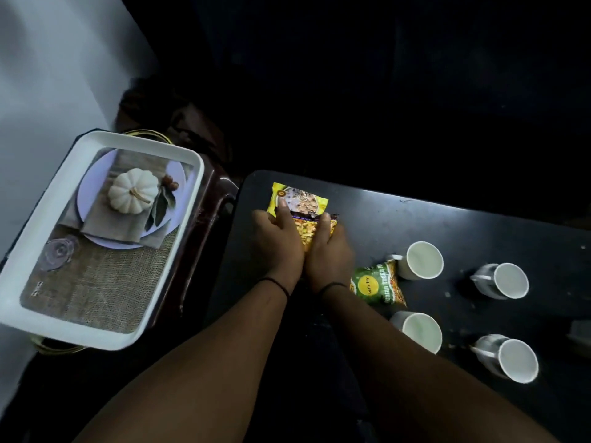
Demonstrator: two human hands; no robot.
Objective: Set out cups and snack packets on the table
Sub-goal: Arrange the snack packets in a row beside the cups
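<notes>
Cups (pixel 425 260) set out at 3 o'clock; yellow packet (pixel 297 203) being placed, clamped by left hand (pixel 278 238) and right hand (pixel 329 251); tray (pixel 179 244) emptied

A white tray (pixel 41 238) printed with a pumpkin picture rests on a dark brown stand (pixel 209 199) beside a pale wall (pixel 48 75).

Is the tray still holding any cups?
No, the tray holds no cups; all four cups stand on the table.
</notes>
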